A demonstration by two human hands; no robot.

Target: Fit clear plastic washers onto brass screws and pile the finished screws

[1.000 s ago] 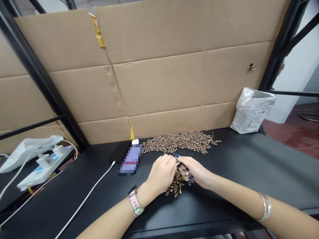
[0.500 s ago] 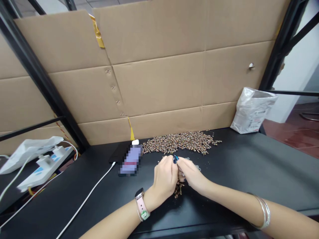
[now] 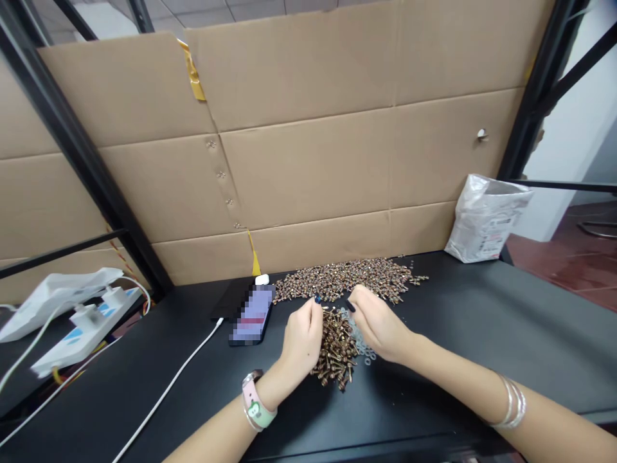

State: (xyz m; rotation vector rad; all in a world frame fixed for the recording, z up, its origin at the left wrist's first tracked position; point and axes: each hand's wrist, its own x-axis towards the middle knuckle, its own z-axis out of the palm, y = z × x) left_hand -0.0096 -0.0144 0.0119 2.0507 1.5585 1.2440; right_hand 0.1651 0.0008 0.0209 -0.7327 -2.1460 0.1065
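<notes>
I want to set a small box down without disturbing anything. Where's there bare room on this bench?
The widest free patch is the black tabletop between the white plastic bag and the right forearm. A narrower one lies between the white charging cable and the left forearm. It's crowded at the left hand and right hand: loose screws, washers, the screw heap and a phone.

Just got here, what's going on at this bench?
A person is working bare-handed at a black bench. Their left hand and right hand are apart, on either side of a heap of bronze-coloured screws, with clear washers beside the right hand. Whether either hand holds anything is hard to tell. A larger spread of screws lies just behind, and a phone lies to the left.
</notes>
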